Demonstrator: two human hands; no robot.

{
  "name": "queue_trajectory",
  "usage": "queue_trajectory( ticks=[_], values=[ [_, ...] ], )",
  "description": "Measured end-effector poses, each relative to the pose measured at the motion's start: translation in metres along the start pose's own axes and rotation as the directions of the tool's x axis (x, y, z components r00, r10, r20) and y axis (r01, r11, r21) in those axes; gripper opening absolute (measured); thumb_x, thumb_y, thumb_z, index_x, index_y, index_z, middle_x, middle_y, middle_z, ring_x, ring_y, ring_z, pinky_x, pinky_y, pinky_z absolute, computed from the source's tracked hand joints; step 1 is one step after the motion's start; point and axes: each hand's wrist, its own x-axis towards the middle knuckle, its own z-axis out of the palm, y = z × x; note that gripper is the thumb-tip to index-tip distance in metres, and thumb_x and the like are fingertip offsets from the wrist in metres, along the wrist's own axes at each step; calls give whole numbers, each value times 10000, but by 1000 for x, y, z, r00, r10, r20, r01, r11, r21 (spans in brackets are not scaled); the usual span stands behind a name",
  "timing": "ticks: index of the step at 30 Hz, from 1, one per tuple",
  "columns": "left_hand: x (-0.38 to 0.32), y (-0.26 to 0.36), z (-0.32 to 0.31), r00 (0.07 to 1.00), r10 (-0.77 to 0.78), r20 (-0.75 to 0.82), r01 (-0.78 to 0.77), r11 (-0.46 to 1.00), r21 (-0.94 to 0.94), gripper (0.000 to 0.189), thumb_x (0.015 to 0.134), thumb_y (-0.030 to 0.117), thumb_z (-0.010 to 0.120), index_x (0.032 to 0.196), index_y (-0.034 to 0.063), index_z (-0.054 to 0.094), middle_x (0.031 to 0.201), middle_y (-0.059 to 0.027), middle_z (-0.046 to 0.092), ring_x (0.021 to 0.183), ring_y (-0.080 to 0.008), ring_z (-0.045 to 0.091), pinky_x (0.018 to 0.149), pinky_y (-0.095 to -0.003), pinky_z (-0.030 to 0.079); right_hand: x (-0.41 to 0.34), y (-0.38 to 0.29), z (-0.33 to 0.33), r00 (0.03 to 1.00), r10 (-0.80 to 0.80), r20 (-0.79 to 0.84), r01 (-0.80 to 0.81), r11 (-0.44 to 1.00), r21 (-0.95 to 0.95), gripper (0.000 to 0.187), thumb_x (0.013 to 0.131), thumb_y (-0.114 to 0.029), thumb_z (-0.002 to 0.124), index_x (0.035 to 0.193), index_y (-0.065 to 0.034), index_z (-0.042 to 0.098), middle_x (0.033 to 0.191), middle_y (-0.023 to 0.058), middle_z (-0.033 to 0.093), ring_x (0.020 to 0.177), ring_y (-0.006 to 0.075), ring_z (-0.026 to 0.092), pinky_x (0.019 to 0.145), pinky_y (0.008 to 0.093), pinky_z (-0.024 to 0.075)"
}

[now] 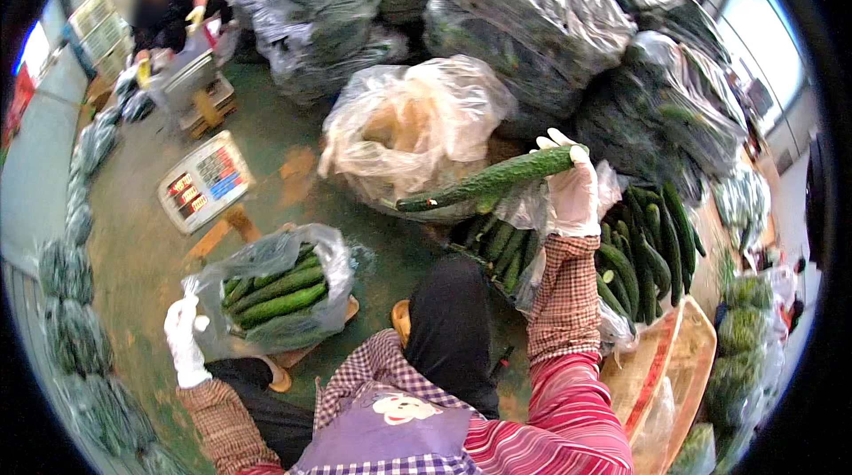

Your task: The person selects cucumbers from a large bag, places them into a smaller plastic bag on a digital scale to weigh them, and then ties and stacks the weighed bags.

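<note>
My right hand (571, 189), in a white glove, grips one end of a long green cucumber (492, 179), which points left over a clear plastic bag (399, 136). On the left, my gloved left hand (185, 335) is beside an open plastic bag of cucumbers (279, 295); its fingers are near the bag's left edge, and I cannot tell whether they pinch the film. Below my right hand more cucumbers (506, 252) lie in a plastic-lined container. A larger heap of cucumbers (642, 249) is to the right of my right forearm.
Large filled plastic bags (526, 22) are piled at the back. A scale with a lit display (206, 182) stands front left. Packed bags (80, 335) line the left wall. A co-worker (166, 2) is at the upper left. A carton (655, 368) lies at lower right.
</note>
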Motion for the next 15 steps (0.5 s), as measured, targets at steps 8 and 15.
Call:
queue_trajectory(
  ticks=[8, 15],
  values=[
    [-52, 80, 77, 569, 822, 26, -614, 404, 678, 496, 767, 61, 587, 1254, 33, 494, 1223, -139, 520, 1161, -320, 464, 1023, -437, 329, -20, 57, 66, 980, 70, 187, -118, 958, 261, 230, 903, -192, 541, 1038, -8, 566, 1180, 169, 574, 1085, 286, 563, 945, 431, 450],
    [-16, 116, 247, 466, 794, 389, -794, 182, 579, 685, 835, 314, 576, 1409, 74, 289, 1352, -182, 428, 1251, -286, 421, 1051, -459, 285, -54, 78, 93, 999, -37, 36, 28, 972, 235, 282, 834, -201, 609, 1020, 11, 613, 1132, 140, 591, 1087, 267, 538, 983, 430, 415]
  ],
)
